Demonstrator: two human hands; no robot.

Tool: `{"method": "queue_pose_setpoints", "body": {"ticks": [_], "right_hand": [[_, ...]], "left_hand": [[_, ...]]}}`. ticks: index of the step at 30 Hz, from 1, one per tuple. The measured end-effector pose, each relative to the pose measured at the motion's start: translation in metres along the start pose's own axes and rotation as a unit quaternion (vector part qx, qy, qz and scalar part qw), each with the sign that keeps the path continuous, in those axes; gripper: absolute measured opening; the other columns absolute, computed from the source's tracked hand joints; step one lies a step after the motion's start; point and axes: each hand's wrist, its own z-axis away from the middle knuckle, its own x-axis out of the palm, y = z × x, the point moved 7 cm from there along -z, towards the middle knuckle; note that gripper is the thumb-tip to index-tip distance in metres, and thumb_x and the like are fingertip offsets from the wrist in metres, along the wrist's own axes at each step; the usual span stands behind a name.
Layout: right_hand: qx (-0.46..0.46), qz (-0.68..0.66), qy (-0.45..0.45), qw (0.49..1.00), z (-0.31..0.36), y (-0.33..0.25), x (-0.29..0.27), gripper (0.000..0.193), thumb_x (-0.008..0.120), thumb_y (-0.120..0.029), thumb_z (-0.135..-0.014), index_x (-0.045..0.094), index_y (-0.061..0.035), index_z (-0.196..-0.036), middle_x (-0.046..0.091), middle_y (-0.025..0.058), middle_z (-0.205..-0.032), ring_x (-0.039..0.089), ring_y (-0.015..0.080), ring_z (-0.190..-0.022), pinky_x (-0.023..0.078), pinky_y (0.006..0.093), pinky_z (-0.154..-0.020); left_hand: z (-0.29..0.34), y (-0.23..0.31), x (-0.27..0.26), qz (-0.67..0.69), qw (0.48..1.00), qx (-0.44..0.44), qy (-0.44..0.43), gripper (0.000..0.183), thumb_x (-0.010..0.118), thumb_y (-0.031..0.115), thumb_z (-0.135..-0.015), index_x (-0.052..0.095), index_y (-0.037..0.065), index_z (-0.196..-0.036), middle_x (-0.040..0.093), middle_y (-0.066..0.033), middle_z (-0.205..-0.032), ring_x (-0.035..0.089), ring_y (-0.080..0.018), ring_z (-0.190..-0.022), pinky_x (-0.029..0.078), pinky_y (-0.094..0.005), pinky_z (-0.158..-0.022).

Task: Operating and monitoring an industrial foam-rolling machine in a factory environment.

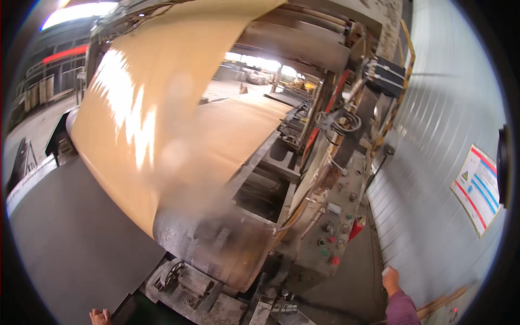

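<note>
The tan sheet [173,70] already hangs beside the metal roller [211,246], what remains unclear, while the left hand [99,317] and right hand [390,280] show narrowly curled fingers, any hold impossible to tell.

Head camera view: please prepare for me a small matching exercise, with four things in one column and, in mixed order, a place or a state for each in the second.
Things
1. Wide glossy tan sheet
2. Grey metal control panel
3. Bare left hand
4. Bare right hand

Places and states
A. Comes out of a purple sleeve
B. Has bright white glare on its surface
C. Cut off by the picture's lower edge, at the left
D. Carries coloured round buttons

Right pairs: 1-B, 2-D, 3-C, 4-A.
</note>
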Motion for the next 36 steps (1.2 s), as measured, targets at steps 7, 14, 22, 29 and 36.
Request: {"method": "queue_pose_setpoints", "body": {"ticks": [7, 14, 22, 29, 36], "right_hand": [[0.464, -0.242, -0.138, 0.841, 0.022, 0.046, -0.020, 0.018, 0.055, 0.002, -0.069, 0.050, 0.0002, -0.052, 0.051, 0.0128, -0.046, 0.053, 0.0238, -0.038, 0.042, 0.0317, -0.038], [0.199, -0.020, -0.091, 0.976, -0.002, 0.035, -0.051, 0.018, 0.059, -0.004, -0.071, 0.051, 0.0011, -0.056, 0.048, 0.0095, -0.042, 0.053, 0.0197, -0.036, 0.043, 0.0320, -0.035], [0.283, -0.178, -0.083, 0.939, 0.002, 0.043, -0.035, 0.013, 0.052, 0.006, -0.070, 0.054, 0.0029, -0.058, 0.053, 0.0111, -0.048, 0.055, 0.0214, -0.038, 0.044, 0.0298, -0.035], [0.308, -0.152, -0.189, 0.920, 0.000, 0.023, -0.030, 0.013, 0.052, 0.005, -0.070, 0.058, 0.0031, -0.058, 0.056, 0.0127, -0.050, 0.058, 0.0201, -0.041, 0.048, 0.0285, -0.037], [0.232, 0.049, -0.191, 0.952, -0.010, 0.015, -0.042, 0.020, 0.063, -0.015, -0.069, 0.059, 0.0010, -0.058, 0.060, 0.0140, -0.057, 0.059, 0.0245, -0.048, 0.049, 0.0338, -0.050]], "left_hand": [[0.005, -0.009, 0.025, -0.001, 0.999, -0.018, 0.031, 0.026, 0.041, 0.008, -0.080, 0.051, 0.004, -0.104, 0.061, -0.0078, -0.077, 0.054, -0.0303, -0.085, 0.041, -0.0426, -0.069], [0.001, -0.012, 0.027, -0.011, 0.999, -0.035, 0.030, 0.026, 0.041, 0.009, -0.080, 0.051, 0.005, -0.104, 0.061, -0.0071, -0.082, 0.052, -0.0285, -0.089, 0.041, -0.0418, -0.070], [-0.004, -0.015, 0.008, 0.155, 0.962, -0.221, 0.035, 0.026, 0.055, 0.023, -0.075, 0.064, 0.002, -0.088, 0.053, -0.0093, -0.084, 0.047, -0.0284, -0.087, 0.040, -0.0366, -0.076], [-0.005, -0.016, 0.004, 0.165, 0.957, -0.224, 0.077, 0.030, 0.052, 0.028, -0.076, 0.065, 0.002, -0.082, 0.048, -0.0077, -0.081, 0.043, -0.0267, -0.082, 0.039, -0.0369, -0.072], [-0.003, -0.005, -0.006, 0.163, 0.957, -0.229, 0.074, 0.030, 0.052, 0.028, -0.076, 0.065, 0.002, -0.082, 0.049, -0.0086, -0.082, 0.043, -0.0271, -0.083, 0.039, -0.0365, -0.072]]}}
